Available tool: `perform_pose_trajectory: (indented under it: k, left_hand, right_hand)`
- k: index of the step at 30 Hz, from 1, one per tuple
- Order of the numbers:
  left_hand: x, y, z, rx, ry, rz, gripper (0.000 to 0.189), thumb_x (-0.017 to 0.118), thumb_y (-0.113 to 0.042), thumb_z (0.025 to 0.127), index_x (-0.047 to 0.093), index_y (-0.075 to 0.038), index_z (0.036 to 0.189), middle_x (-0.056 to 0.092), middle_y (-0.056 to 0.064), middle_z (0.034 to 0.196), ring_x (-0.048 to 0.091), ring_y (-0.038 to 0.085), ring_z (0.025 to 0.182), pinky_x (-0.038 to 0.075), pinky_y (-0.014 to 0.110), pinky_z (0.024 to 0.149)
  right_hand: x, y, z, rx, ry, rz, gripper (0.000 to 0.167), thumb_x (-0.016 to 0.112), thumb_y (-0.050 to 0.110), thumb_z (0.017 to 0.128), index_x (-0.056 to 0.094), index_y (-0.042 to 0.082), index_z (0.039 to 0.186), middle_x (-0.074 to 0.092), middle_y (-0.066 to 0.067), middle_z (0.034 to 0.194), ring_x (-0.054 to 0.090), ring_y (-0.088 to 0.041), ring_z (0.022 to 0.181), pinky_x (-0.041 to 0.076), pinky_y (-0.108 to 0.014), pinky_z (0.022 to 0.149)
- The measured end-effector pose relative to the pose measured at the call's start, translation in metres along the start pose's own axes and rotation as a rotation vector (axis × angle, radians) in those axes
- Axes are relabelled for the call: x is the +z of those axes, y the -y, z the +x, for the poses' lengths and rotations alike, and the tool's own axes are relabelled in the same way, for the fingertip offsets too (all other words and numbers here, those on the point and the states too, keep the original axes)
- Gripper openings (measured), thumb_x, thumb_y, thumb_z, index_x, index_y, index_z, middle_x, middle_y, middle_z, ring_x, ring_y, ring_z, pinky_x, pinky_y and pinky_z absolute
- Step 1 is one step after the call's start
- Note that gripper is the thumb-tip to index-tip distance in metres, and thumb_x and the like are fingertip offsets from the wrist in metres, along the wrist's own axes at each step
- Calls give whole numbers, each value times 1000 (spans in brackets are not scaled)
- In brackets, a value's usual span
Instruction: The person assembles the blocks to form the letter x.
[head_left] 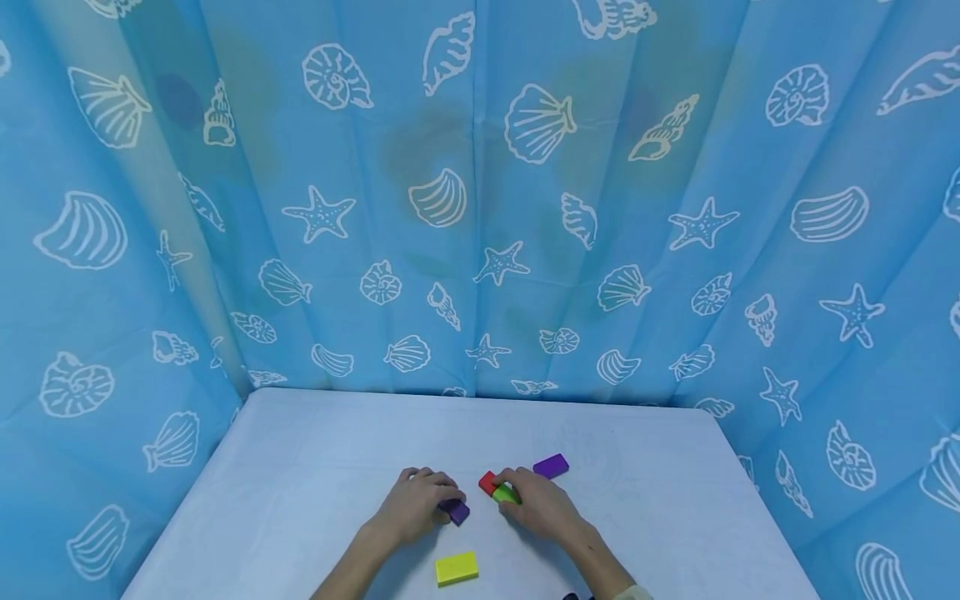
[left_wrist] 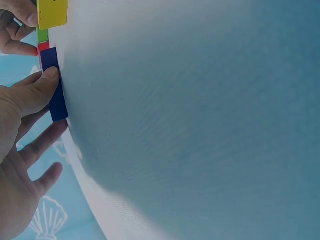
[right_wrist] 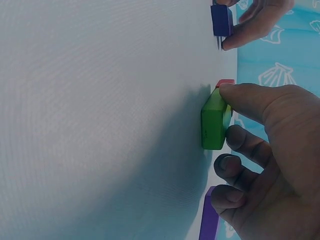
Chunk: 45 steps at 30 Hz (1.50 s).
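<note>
Dark-blue block (left_wrist: 58, 102) lies pinched inside the left grip (head_left: 414, 505), while the right grip (head_left: 543, 505) holds a green block (right_wrist: 213, 122).

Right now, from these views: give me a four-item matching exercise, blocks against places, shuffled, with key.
Blocks
1. Yellow block
2. Dark blue block
3. Green block
4. Purple block

Places
A. In the right hand, beside the red block
B. Farthest from the person, beyond the right hand
C. On the table, nearest the person
D. In the left hand, between thumb and fingers

Pairs: 1-C, 2-D, 3-A, 4-B
</note>
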<state>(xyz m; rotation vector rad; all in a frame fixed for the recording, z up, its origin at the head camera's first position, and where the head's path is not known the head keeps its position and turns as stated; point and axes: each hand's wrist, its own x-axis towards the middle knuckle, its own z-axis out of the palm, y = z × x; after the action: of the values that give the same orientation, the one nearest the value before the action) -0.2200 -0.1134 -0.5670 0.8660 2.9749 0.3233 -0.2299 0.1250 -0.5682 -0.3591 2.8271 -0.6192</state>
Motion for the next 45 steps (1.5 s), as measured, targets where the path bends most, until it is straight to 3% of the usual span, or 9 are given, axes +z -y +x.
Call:
perform_pose_trajectory:
  k: [12, 31, 45]
  left_hand:
    - [1, 0, 1, 9, -18, -24, 36, 83, -21, 84, 74, -32, 118, 70, -7, 117, 62, 20, 108, 49, 54, 98]
    - [0, 0, 8, -33, 3, -70, 39, 82, -18, 85, 73, -31, 121, 67, -7, 120, 60, 19, 112, 46, 55, 102]
    - [-7, -3, 13, -19, -57, -64, 38, 81, -17, 86, 73, -28, 121, 68, -5, 121, 61, 20, 111, 48, 53, 99]
  right_hand:
    - [0, 0, -2, 11, 0, 12, 37, 77, 31, 89, 67, 27, 124, 62, 8, 97, 56, -13, 85, 56, -43, 88]
    - [-1, 0, -2, -2, -5, 20, 38, 77, 32, 89, 67, 26, 126, 64, 6, 103, 60, -14, 93, 55, -45, 91]
    - [0, -2, -2, -5, 2, 31, 38, 77, 32, 89, 67, 27, 126, 63, 8, 101, 57, -13, 88, 55, -44, 90]
